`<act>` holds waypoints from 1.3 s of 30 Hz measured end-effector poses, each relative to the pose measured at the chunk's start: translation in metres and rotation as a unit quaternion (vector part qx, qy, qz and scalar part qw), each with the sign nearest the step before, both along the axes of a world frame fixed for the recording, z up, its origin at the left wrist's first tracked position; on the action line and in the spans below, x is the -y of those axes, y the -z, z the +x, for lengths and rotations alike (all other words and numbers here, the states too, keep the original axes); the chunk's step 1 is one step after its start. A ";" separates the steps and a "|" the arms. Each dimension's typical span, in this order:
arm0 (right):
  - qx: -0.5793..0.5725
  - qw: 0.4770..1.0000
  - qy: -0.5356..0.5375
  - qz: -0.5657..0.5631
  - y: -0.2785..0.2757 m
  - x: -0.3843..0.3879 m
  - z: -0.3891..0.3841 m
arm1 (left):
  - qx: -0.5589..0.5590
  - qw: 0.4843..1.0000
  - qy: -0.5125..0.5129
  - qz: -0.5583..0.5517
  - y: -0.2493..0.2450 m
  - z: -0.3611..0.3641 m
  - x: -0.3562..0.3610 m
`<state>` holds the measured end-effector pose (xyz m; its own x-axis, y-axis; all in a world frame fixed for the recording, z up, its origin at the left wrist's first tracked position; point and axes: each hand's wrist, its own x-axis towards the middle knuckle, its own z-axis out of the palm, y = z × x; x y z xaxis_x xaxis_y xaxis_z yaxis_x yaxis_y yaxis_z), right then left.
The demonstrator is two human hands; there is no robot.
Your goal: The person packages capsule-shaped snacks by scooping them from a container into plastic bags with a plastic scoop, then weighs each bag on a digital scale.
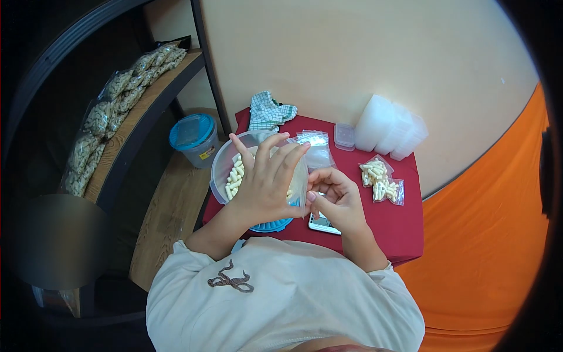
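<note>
- Spreading over the open tub (pixel 219 161), the left hand (pixel 263 186) has its fingers (pixel 265 149) wide apart.
- The right hand (pixel 337 202) is just to its right, thumb and fingertips near each other beside thin clear plastic (pixel 303 202); whether they are clamped on it, I cannot tell.
- White pieces (pixel 236 178) lie inside the tub, visible mostly left of the left hand, on the near left part of the red-covered counter (pixel 404 237).
- A blue lid (pixel 272 226) shows at the near side of the tub, partly hidden by the left arm.
- A white device (pixel 324 223) with a screen sits below the right hand, partly covered.
- Clear flat bags (pixel 318 154) lie beyond the hands, just right of the tub.
- Two filled bags (pixel 382 180) of similar white pieces rest on the right.
- At the far right, stacked cloudy plastic boxes (pixel 388 126) stand beside a small clear box (pixel 344 136).
- A checked cloth (pixel 268 112) lies at the far left corner.
- Left of the counter, a blue-lidded bucket (pixel 196 146) stands near a shelf (pixel 126 132) holding packed bags (pixel 117 108).
</note>
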<state>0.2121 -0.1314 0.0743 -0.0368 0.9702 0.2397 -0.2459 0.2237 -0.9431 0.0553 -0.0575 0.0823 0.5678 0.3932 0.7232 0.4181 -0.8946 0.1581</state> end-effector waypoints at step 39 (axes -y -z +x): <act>0.427 0.891 0.109 0.108 -0.028 -0.011 -0.045 | 0.022 0.991 0.126 -0.044 0.006 -0.045 -0.022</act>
